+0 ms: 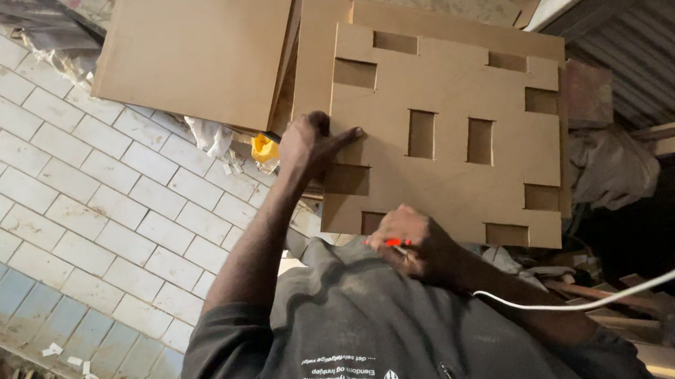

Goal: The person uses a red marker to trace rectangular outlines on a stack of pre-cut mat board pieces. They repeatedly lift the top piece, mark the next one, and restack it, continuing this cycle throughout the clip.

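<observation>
One flat brown fibreboard panel with rectangular cut-outs [450, 152] is seen at centre; ten cut-outs are counted in it. One plain brown fibreboard sheet [203, 38] lies at eleven o'clock. Two bare hands are seen, the left hand [307, 144] and the right hand [415, 245]. One white cable [645, 282] runs at four o'clock.

A floor of pale rectangular tiles [32, 167] carries the work. Flat brown boards [194, 40] lie stacked on it, the uppermost a board with rectangular cut-outs [450, 152]. Crumpled plastic sheeting [74, 60] and small white scraps [64, 358] also lie on the tiles.
</observation>
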Action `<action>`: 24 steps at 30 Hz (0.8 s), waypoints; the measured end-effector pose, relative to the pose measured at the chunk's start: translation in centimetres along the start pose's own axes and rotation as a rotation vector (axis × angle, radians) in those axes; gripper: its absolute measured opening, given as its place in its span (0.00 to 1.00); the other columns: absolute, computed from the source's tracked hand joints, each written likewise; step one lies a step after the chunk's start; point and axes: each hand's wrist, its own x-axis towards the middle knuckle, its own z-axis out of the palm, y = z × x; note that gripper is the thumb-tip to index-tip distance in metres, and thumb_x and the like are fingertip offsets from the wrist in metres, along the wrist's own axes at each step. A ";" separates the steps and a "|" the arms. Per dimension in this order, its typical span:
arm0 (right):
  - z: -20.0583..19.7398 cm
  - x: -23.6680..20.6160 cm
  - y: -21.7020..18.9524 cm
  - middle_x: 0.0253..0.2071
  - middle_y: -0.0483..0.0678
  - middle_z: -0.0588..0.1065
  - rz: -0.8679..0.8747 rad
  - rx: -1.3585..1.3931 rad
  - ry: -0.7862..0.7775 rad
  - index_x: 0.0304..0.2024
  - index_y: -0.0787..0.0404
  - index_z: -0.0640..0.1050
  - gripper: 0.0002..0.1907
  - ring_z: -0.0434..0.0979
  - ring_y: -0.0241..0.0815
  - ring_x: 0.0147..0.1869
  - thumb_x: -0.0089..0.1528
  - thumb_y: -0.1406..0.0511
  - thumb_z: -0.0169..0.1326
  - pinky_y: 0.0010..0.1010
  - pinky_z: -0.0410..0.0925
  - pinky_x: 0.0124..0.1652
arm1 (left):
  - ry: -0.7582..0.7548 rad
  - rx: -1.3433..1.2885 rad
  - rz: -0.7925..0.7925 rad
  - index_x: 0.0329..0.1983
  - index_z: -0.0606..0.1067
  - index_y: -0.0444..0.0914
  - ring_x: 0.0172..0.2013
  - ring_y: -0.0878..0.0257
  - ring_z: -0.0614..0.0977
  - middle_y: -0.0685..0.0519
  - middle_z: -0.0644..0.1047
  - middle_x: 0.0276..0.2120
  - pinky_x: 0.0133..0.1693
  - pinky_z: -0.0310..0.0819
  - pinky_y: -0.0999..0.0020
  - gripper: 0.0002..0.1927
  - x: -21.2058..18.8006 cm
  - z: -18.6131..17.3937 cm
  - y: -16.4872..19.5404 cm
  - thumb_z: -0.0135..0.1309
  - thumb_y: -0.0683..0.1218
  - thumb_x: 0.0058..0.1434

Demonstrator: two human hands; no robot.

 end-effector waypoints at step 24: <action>-5.2 -3.3 2.5 0.37 0.53 0.81 0.317 -0.009 0.125 0.35 0.63 0.79 0.05 0.83 0.50 0.44 0.64 0.66 0.57 0.38 0.74 0.45 | -0.040 -0.038 -0.059 0.36 0.81 0.37 0.33 0.55 0.87 0.47 0.84 0.30 0.37 0.79 0.59 0.34 -0.7 -0.5 2.0 0.65 0.71 0.45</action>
